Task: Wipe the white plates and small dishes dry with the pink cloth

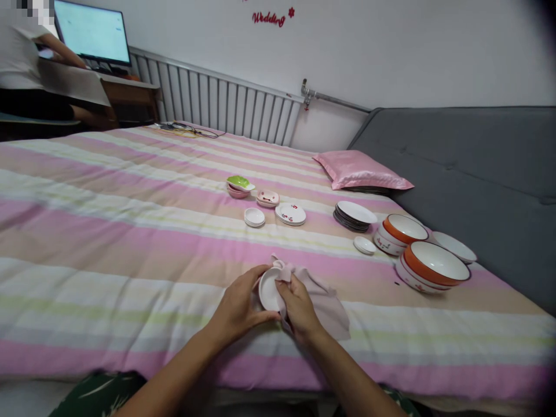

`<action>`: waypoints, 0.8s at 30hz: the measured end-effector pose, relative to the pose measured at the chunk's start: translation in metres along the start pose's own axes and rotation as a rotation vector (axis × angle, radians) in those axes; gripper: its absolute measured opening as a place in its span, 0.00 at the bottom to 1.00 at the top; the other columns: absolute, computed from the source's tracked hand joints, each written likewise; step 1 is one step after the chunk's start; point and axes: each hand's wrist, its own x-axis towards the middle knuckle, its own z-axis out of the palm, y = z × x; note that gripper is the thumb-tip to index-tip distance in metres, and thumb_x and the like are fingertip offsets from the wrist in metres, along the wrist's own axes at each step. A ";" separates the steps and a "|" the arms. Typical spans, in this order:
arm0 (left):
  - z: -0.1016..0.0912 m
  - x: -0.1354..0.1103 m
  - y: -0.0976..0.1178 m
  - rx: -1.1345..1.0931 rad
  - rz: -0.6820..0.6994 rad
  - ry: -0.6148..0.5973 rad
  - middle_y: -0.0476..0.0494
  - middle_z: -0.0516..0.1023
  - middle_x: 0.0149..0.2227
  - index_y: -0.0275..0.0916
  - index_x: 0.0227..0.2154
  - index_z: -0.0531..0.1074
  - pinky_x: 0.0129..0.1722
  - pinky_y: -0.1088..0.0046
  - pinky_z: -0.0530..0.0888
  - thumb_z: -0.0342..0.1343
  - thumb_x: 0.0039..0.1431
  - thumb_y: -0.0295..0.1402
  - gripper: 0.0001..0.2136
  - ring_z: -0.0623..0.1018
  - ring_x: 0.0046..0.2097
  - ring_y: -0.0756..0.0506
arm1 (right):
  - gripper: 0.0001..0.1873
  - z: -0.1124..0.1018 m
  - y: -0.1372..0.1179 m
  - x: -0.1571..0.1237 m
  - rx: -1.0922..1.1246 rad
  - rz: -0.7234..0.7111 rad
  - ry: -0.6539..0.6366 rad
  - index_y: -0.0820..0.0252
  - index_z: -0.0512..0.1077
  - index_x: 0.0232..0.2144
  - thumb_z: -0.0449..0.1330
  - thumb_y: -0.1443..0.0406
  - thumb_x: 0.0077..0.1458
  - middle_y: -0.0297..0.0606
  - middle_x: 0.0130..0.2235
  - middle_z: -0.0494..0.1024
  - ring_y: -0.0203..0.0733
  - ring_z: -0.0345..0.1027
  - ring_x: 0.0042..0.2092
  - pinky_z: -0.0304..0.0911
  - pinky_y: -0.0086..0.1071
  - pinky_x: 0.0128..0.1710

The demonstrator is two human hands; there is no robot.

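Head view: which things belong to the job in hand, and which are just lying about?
Belongs:
- small white dish, in the left hand
- pale cloth, held against it by the right hand
- probably the plate stack and orange-banded bowls

Lying about, it seems:
- pink pillow
- cables
- monitor

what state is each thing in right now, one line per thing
small dish, tilted, held in the left grip
cloth, bunched in the right grip against the dish, the rest draped loosely
orange-banded bowls, upright
dark-edged plates, stacked
patterned plates, stacked
green dish, resting on a pink dish
pillow, lying flat
sheet, spread out, lightly wrinkled
screen, lit
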 end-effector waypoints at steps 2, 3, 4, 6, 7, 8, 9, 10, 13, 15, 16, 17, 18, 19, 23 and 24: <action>-0.004 0.001 0.000 -0.011 0.029 -0.026 0.39 0.69 0.51 0.42 0.52 0.58 0.50 0.64 0.66 0.63 0.39 0.46 0.36 0.69 0.52 0.40 | 0.18 -0.005 0.000 0.002 -0.135 -0.043 -0.037 0.61 0.67 0.45 0.56 0.60 0.52 0.39 0.41 0.75 0.41 0.67 0.41 0.61 0.32 0.42; -0.005 0.001 -0.001 -0.019 0.036 -0.035 0.40 0.69 0.51 0.42 0.52 0.58 0.50 0.64 0.66 0.63 0.39 0.46 0.36 0.69 0.52 0.40 | 0.17 -0.008 0.000 0.003 -0.206 -0.062 -0.052 0.61 0.68 0.44 0.55 0.59 0.53 0.39 0.40 0.75 0.41 0.67 0.40 0.61 0.32 0.41; -0.006 0.001 -0.001 -0.029 0.040 -0.039 0.40 0.69 0.51 0.43 0.52 0.58 0.50 0.64 0.66 0.63 0.39 0.46 0.36 0.69 0.52 0.40 | 0.16 -0.010 0.000 0.004 -0.276 -0.081 -0.065 0.61 0.69 0.42 0.54 0.59 0.54 0.39 0.39 0.75 0.41 0.66 0.39 0.60 0.31 0.40; -0.007 0.002 -0.001 -0.055 0.037 -0.036 0.40 0.70 0.51 0.43 0.52 0.59 0.50 0.63 0.66 0.64 0.38 0.45 0.36 0.69 0.52 0.40 | 0.15 -0.013 -0.002 0.005 -0.386 -0.116 -0.078 0.61 0.70 0.40 0.53 0.58 0.55 0.38 0.36 0.74 0.40 0.65 0.37 0.60 0.30 0.37; -0.007 0.002 0.000 -0.076 0.031 -0.031 0.40 0.69 0.51 0.43 0.51 0.59 0.50 0.63 0.66 0.64 0.38 0.44 0.35 0.69 0.52 0.40 | 0.15 -0.014 -0.003 0.005 -0.426 -0.127 -0.082 0.61 0.70 0.39 0.52 0.58 0.55 0.37 0.35 0.74 0.40 0.65 0.36 0.60 0.30 0.35; -0.006 0.002 0.000 -0.106 0.020 -0.023 0.40 0.69 0.50 0.43 0.51 0.59 0.50 0.63 0.66 0.65 0.38 0.43 0.35 0.69 0.52 0.40 | 0.15 -0.014 -0.004 0.005 -0.455 -0.131 -0.086 0.61 0.70 0.38 0.52 0.58 0.55 0.37 0.33 0.73 0.39 0.64 0.34 0.59 0.30 0.34; -0.006 0.002 0.001 -0.146 0.004 -0.011 0.40 0.69 0.50 0.43 0.50 0.59 0.50 0.63 0.66 0.65 0.37 0.42 0.35 0.70 0.51 0.40 | 0.14 -0.015 -0.004 0.005 -0.474 -0.127 -0.091 0.62 0.70 0.36 0.51 0.58 0.55 0.36 0.32 0.72 0.38 0.63 0.33 0.58 0.29 0.32; -0.005 0.002 0.002 -0.196 -0.020 0.005 0.40 0.69 0.50 0.43 0.50 0.59 0.50 0.62 0.66 0.66 0.36 0.41 0.35 0.70 0.51 0.40 | 0.14 -0.015 -0.005 0.004 -0.484 -0.115 -0.099 0.62 0.70 0.34 0.51 0.57 0.56 0.36 0.30 0.71 0.38 0.62 0.31 0.58 0.29 0.31; -0.003 0.003 0.006 -0.387 -0.122 0.063 0.39 0.70 0.49 0.42 0.48 0.59 0.49 0.63 0.67 0.68 0.35 0.37 0.35 0.69 0.51 0.39 | 0.15 -0.013 -0.006 0.003 -0.437 -0.047 -0.141 0.62 0.68 0.30 0.50 0.56 0.56 0.33 0.27 0.68 0.35 0.59 0.28 0.56 0.28 0.29; -0.003 0.004 0.007 -0.535 -0.186 0.076 0.38 0.71 0.47 0.41 0.48 0.58 0.47 0.65 0.68 0.66 0.38 0.36 0.33 0.70 0.50 0.40 | 0.15 -0.012 -0.007 0.001 -0.370 -0.005 -0.180 0.62 0.67 0.29 0.51 0.56 0.55 0.32 0.26 0.66 0.35 0.58 0.28 0.55 0.27 0.28; -0.003 0.005 0.007 -0.610 -0.208 0.073 0.38 0.72 0.46 0.41 0.48 0.58 0.45 0.66 0.68 0.65 0.40 0.36 0.31 0.71 0.49 0.40 | 0.15 -0.011 -0.008 0.001 -0.340 0.011 -0.202 0.62 0.66 0.28 0.51 0.56 0.55 0.32 0.26 0.66 0.34 0.57 0.28 0.55 0.27 0.29; -0.003 0.006 0.006 -0.681 -0.221 0.066 0.38 0.73 0.45 0.41 0.47 0.59 0.43 0.67 0.69 0.64 0.43 0.37 0.29 0.72 0.48 0.40 | 0.15 -0.010 -0.009 0.000 -0.321 0.025 -0.222 0.62 0.66 0.27 0.52 0.56 0.54 0.32 0.26 0.65 0.34 0.57 0.28 0.55 0.27 0.29; -0.003 0.006 0.006 -0.743 -0.231 0.058 0.38 0.73 0.45 0.40 0.47 0.59 0.42 0.68 0.69 0.62 0.45 0.38 0.27 0.73 0.46 0.41 | 0.15 -0.010 -0.010 0.000 -0.314 0.036 -0.236 0.62 0.66 0.25 0.52 0.56 0.54 0.32 0.25 0.64 0.34 0.56 0.28 0.55 0.27 0.29; -0.002 0.007 0.006 -0.791 -0.237 0.052 0.38 0.74 0.44 0.40 0.46 0.60 0.40 0.69 0.70 0.61 0.46 0.39 0.25 0.73 0.45 0.42 | 0.15 -0.009 -0.010 0.000 -0.316 0.042 -0.243 0.62 0.65 0.25 0.52 0.56 0.54 0.32 0.25 0.64 0.33 0.56 0.28 0.54 0.26 0.29; -0.002 0.007 0.011 -0.836 -0.310 0.067 0.40 0.75 0.42 0.37 0.43 0.65 0.38 0.73 0.69 0.59 0.49 0.39 0.19 0.74 0.41 0.45 | 0.15 -0.011 -0.011 -0.002 -0.421 0.007 -0.220 0.63 0.66 0.25 0.51 0.57 0.54 0.34 0.25 0.65 0.34 0.57 0.28 0.55 0.27 0.28; -0.003 0.007 0.012 -0.825 -0.342 0.083 0.41 0.76 0.41 0.37 0.42 0.66 0.37 0.73 0.69 0.58 0.50 0.40 0.18 0.75 0.41 0.45 | 0.15 -0.011 -0.010 -0.002 -0.467 -0.018 -0.208 0.63 0.67 0.26 0.51 0.57 0.54 0.34 0.26 0.66 0.35 0.58 0.28 0.55 0.27 0.29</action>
